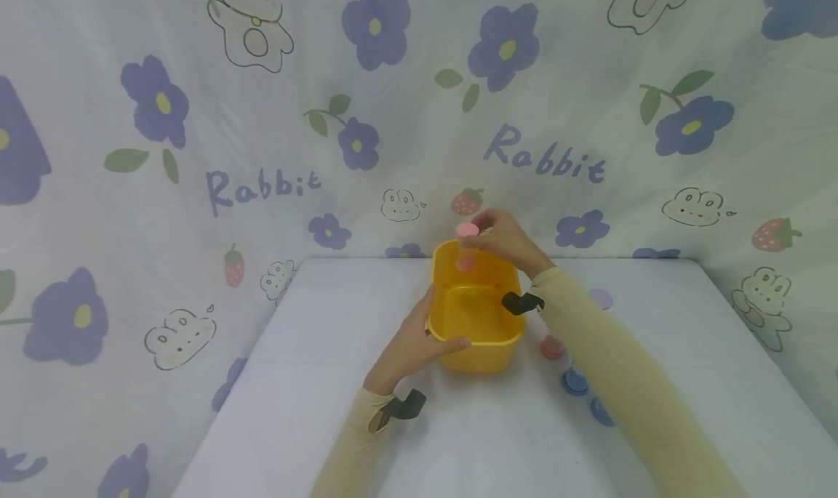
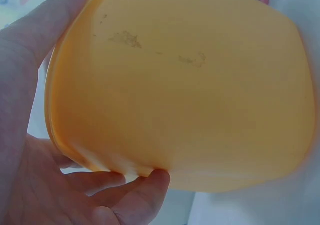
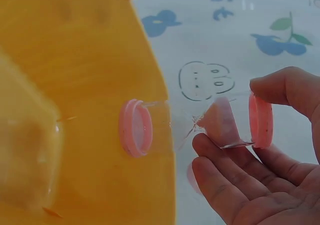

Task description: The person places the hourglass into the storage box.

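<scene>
A pink-capped sand timer (image 3: 135,129) with a clear body, narrow at its middle, is pinched by one cap in my right hand (image 1: 500,235). It hangs upright over the far part of a yellow plastic bin (image 1: 481,360), and its lower cap overlaps the bin's inner wall in the head view. In the right wrist view, pink sand shows in the half nearest the fingers. My left hand (image 1: 412,345) grips the bin's left side, thumb over the near rim and fingers against the outer wall (image 2: 175,110). The bin's inside shows no other timers in the head view.
Right of the bin on the white table (image 1: 353,323) stand a red timer (image 1: 552,347) and two blue ones (image 1: 575,382), partly behind the right sleeve. A purple round cap (image 1: 599,299) shows beyond that sleeve. A printed curtain (image 1: 419,120) hangs behind the table.
</scene>
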### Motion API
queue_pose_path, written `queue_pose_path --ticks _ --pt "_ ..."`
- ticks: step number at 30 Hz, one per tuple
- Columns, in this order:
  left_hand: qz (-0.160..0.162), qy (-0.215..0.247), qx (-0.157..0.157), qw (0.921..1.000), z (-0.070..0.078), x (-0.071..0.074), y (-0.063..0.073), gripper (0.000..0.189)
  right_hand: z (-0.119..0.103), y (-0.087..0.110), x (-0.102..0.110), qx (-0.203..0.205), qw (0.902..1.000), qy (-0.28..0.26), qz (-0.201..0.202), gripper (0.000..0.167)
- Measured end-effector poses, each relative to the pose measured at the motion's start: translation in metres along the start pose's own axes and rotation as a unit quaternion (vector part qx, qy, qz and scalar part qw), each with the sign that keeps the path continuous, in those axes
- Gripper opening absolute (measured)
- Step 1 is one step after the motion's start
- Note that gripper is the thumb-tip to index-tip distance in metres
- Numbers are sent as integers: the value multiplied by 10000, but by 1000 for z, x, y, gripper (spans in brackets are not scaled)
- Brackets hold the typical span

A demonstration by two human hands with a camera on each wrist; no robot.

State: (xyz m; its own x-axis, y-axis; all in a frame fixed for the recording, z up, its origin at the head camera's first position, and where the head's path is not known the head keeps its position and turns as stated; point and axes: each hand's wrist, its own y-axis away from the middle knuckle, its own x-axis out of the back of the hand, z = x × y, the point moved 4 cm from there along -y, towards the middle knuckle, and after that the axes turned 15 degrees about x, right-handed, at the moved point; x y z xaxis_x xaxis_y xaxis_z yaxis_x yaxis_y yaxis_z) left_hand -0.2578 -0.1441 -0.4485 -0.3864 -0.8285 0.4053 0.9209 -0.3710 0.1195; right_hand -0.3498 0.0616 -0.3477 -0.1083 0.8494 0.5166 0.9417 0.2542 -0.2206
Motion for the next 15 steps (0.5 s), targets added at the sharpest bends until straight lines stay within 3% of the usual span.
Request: queue_pose_path --ticks 15 --pt "146 -293 -11 9995 -2 0 1 103 20 -6 -34 -460 9974 -498 -254 47"
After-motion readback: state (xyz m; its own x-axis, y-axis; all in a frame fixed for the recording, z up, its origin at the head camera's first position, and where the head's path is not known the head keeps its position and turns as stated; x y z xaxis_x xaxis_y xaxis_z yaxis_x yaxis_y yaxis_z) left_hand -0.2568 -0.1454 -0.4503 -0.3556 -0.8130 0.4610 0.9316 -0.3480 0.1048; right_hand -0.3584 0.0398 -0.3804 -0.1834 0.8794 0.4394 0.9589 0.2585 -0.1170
